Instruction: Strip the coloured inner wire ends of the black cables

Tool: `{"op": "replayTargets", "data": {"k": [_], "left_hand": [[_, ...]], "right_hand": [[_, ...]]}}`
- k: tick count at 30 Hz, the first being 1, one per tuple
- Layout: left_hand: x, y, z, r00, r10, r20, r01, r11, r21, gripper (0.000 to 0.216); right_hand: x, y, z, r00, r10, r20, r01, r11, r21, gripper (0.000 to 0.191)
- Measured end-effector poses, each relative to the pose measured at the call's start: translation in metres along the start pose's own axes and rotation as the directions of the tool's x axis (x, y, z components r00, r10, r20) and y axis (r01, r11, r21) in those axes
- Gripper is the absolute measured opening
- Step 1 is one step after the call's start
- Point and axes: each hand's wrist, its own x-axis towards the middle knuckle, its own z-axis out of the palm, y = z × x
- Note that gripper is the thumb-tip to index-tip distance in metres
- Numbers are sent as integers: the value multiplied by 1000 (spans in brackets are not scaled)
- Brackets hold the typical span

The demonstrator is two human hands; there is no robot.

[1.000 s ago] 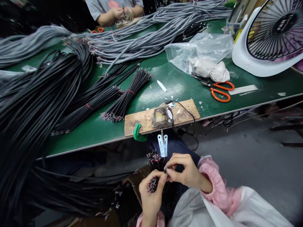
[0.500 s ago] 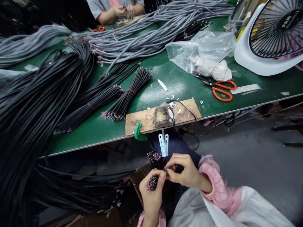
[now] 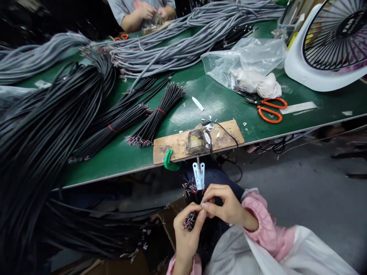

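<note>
My left hand (image 3: 185, 233) is closed around a bundle of black cables (image 3: 189, 220) with stripped red and white wire ends, held below the table edge. My right hand (image 3: 225, 206) pinches one thin wire end between thumb and forefinger, touching the left fingertips. Just above both hands hangs a light blue clip (image 3: 198, 175) under a wooden board (image 3: 223, 139). A soldering device (image 3: 196, 141) wrapped in tape sits on that board, which a green clamp (image 3: 168, 160) fixes to the green table (image 3: 120, 160).
Thick masses of black cables (image 3: 43, 126) and grey cables (image 3: 160, 49) cover the table's left and back. Orange scissors (image 3: 268, 109), a plastic bag (image 3: 243, 61) and a white fan (image 3: 323, 49) lie at the right. Another person's hands (image 3: 149, 11) work at the far side.
Both hands have risen slightly and shifted a little right toward the blue clip. The grip on the bundle and on the wire end stays the same.
</note>
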Motion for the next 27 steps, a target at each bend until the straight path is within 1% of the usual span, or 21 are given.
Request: {"op": "replayTargets", "data": {"k": [6,9,10,12,13,15,17,19,21,22,25,27], "left_hand": [[0,-3,0,996,61,72,-54,995,-87,18],[0,-4,1,994,72,77,-64,993,-98,18],[0,-3,1,995,71,73,-64,994,-89,18],[0,-2,3,997,62,37,-60,997,-48,18],[0,0,3,998,55,14,-55,998,-23,19],[-1,3,6,999,41,-26,-40,999,6,23],[-2,5,8,999,19,-41,-19,1000,-3,25],[-4,5,10,998,-10,-58,8,999,-39,24],[-5,4,10,995,-37,-95,29,997,-77,22],[-5,3,10,992,-48,-114,37,995,-97,21],[-5,1,6,988,-64,-139,44,989,-143,20],[-5,-1,3,991,-52,-122,34,990,-140,20]], "right_hand": [[-1,5,0,992,117,38,-122,972,202,14],[-2,2,1,991,132,30,-136,964,228,18],[-2,1,1,993,113,16,-114,974,193,18],[-3,-3,3,999,24,-40,-23,999,33,18],[-4,-4,4,996,-45,-72,39,996,-77,18],[-4,-6,6,976,-187,-111,150,949,-276,20],[-5,-6,7,953,-289,-96,232,894,-382,20],[-5,-5,6,940,-339,-44,292,864,-410,19],[-5,-5,4,943,-334,9,311,866,-392,18],[-5,-4,3,951,-308,32,298,881,-367,18],[-5,-3,0,980,-186,68,197,946,-256,19],[-4,-2,0,989,-134,67,145,971,-188,20]]}}
